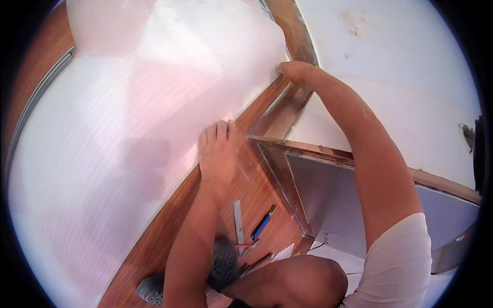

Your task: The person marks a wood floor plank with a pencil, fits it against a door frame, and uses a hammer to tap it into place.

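A large, thin sheet point(169, 87) with a white and pale pink pattern spreads over the left and far part of a brown wood-grain surface point(257, 177). My left hand point(218, 151) lies flat on the sheet's right edge, fingers stretched out. Farther off and to the right, my right hand point(294, 71) has its fingers curled closed at the sheet's edge, beside a wooden frame; the fingertips are partly hidden. Below my left hand lie a metal ruler point(238, 223) and a blue utility knife point(262, 227).
Right of the sheet, a wooden frame strip point(292, 110) borders a white panel point(405, 123), with a grey panel point(328, 195) below. A metal strip point(38, 100) bends along the far left. My knee point(308, 282) and dark perforated shoes point(224, 262) are near the lower edge.
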`<action>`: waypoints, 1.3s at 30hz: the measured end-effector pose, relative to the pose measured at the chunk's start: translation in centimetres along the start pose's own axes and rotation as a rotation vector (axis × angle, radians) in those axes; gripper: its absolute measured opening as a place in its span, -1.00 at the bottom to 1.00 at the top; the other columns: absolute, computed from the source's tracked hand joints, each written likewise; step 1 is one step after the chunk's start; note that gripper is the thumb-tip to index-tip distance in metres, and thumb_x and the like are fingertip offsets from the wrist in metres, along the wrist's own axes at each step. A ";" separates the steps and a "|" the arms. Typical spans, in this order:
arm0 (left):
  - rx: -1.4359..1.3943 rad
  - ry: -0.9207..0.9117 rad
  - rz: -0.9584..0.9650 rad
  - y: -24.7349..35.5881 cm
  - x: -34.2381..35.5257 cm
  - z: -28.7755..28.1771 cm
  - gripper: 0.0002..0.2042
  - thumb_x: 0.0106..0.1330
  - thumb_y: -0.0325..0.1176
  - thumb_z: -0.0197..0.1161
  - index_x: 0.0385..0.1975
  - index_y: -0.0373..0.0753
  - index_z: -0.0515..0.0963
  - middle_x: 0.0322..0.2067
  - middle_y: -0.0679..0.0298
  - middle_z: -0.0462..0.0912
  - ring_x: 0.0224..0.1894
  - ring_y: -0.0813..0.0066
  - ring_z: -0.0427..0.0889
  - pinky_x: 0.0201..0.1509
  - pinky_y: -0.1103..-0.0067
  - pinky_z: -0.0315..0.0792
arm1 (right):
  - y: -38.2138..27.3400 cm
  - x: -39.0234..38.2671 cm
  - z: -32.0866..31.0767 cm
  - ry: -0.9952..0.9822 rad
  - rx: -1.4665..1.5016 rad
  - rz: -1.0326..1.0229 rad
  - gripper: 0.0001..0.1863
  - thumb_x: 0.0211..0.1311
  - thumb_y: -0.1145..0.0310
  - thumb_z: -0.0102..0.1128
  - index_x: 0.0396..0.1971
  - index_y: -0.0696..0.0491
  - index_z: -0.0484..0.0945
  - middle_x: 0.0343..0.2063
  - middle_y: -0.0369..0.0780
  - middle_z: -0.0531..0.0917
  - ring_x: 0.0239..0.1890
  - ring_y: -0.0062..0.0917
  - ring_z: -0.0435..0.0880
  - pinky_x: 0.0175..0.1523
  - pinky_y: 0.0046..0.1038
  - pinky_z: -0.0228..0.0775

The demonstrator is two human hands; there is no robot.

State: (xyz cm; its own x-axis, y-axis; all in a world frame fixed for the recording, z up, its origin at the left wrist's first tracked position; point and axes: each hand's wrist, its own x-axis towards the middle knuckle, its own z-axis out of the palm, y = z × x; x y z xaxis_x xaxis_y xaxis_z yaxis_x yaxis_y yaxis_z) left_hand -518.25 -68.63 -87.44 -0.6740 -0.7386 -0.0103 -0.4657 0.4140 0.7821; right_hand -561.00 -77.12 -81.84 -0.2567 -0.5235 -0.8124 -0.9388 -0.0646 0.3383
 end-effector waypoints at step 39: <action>0.121 0.042 0.134 1.3 -0.1 2.8 -0.40 0.13 -0.30 0.49 0.24 -0.19 0.53 0.09 0.16 0.49 0.16 0.10 0.44 0.23 0.25 0.33 | -16.9 -1.4 -8.0 0.567 -0.002 0.089 -0.76 0.27 0.39 0.17 -0.20 -0.02 0.82 -0.18 -0.15 0.82 -0.10 -0.28 0.81 -0.07 -0.16 0.65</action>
State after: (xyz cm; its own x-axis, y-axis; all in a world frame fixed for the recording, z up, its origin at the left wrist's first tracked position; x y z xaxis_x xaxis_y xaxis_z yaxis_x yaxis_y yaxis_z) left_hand -520.39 -66.55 -88.11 -0.7112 -0.6931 0.1172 -0.4405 0.5694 0.6941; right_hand -542.92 -82.04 -82.60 -0.1712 -0.9008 -0.3991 -0.9184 -0.0007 0.3957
